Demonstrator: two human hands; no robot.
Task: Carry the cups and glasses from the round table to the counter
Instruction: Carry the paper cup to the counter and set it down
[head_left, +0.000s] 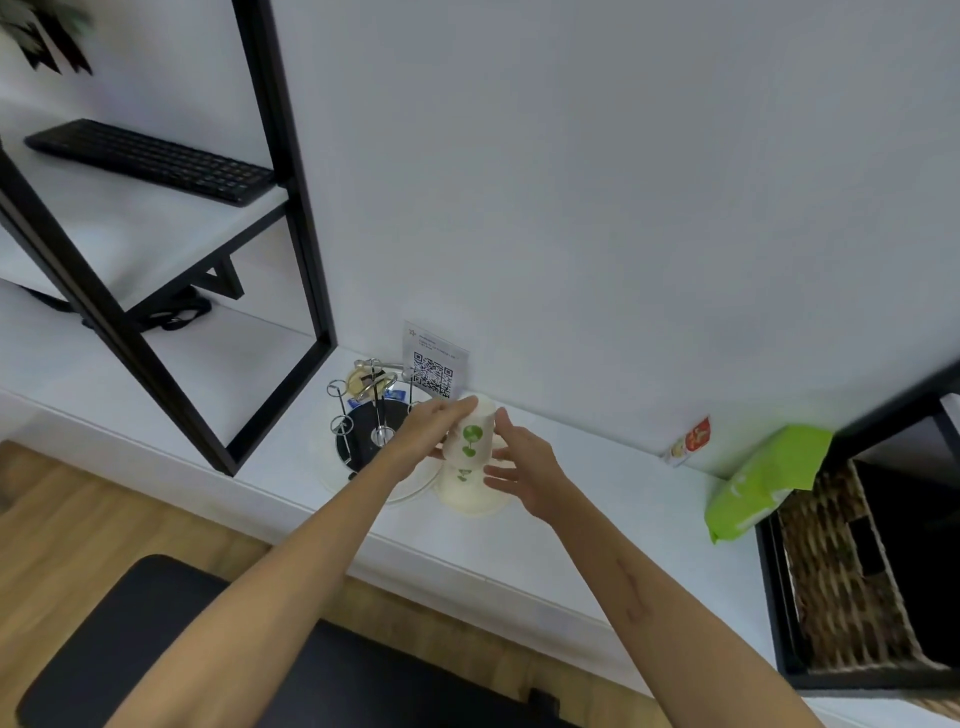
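Note:
A white paper cup with a green print (471, 435) is upside down over another upturned white cup (467, 493) that stands on the white counter (597, 467). My left hand (426, 431) grips the top cup from the left, fingers curled round it. At the cup's right side my right hand (519, 467) has its fingers spread and loosely straight, with the fingertips touching the cup or nearly so.
A metal cup rack on a dark round base (371, 421) stands just left of the cups, with a QR-code card (434, 364) behind. A green packet (763, 478), a small red sachet (688, 441) and a wicker basket (841, 571) lie to the right. A black-framed shelf (291, 208) holds a keyboard (150, 158).

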